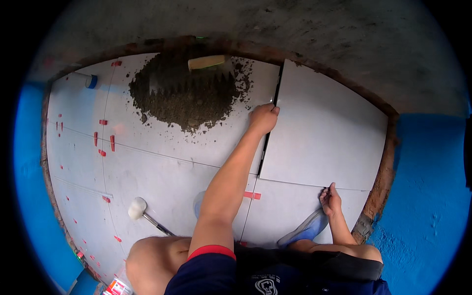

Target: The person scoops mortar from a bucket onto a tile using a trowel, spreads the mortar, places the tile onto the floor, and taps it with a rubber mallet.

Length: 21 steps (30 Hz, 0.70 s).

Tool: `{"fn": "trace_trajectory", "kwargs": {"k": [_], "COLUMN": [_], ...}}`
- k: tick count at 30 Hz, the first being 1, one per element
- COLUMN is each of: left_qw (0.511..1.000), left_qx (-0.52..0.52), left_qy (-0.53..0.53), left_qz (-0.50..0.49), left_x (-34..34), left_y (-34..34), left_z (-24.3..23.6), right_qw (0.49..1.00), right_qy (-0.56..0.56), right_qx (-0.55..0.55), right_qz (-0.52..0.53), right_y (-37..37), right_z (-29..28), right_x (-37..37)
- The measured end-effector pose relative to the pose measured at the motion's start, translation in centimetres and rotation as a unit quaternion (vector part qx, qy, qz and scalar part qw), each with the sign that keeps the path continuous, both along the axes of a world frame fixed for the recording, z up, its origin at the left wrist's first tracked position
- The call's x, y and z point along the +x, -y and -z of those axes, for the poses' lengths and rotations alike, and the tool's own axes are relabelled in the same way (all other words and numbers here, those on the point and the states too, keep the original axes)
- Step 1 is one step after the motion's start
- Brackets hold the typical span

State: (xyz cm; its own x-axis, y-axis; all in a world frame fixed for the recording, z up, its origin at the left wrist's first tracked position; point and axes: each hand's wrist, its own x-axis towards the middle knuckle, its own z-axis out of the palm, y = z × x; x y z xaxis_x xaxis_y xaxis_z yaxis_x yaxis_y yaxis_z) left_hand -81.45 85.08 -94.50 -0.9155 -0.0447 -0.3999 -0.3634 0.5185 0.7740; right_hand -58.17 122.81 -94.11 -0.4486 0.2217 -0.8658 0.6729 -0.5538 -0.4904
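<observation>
A large pale grey floor tile [327, 123] lies at the right, with a dark gap along its left edge. My left hand [264, 119] reaches across and is closed on that left edge, the fingertips partly hidden. At the tile's near edge my right hand [331, 200] has its thumb up against the edge and its fingers curled; what lies under them is hard to make out. Left of the tile, a heap of dark, crumbly mortar [196, 105] sits on the laid tiles. A notched trowel with a pale handle [206, 62] rests on the heap.
A white-headed mallet [137, 208] lies by my left knee. Red spacers [103, 122] stand in several tile joints. A suction-cup-like blue piece [91, 81] is at the far left. A bare wall is ahead, with blue walls [423, 182] either side. A white-and-red bucket [117, 287] stands lower left.
</observation>
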Motion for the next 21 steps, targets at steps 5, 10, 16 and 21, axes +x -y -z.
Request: {"fn": "trace_trajectory", "kwargs": {"k": [5,10,16,21], "left_qw": [0.999,1.000,0.999,0.998], "left_qx": [0.020,-0.005,0.028,0.049], "left_qy": [0.035,0.011,0.013,0.038], "left_qz": [0.018,0.020,0.008,0.026], "left_x": [0.1,-0.3,-0.1,-0.5], "left_y": [0.5,-0.1,0.3,0.3], "left_z": [-0.4,0.2,1.6,1.0], "right_qw": [0.999,0.998,0.998,0.996], "right_qy": [-0.010,-0.028,-0.016,-0.037], "right_qx": [-0.007,-0.034,-0.014,-0.020], "right_qz": [0.030,0.034,0.052,0.084], "right_y": [0.5,-0.1,0.0,0.9], "right_z": [-0.1,0.3,1.0,0.4], "right_x": [0.5,0.6,0.6,0.5]}}
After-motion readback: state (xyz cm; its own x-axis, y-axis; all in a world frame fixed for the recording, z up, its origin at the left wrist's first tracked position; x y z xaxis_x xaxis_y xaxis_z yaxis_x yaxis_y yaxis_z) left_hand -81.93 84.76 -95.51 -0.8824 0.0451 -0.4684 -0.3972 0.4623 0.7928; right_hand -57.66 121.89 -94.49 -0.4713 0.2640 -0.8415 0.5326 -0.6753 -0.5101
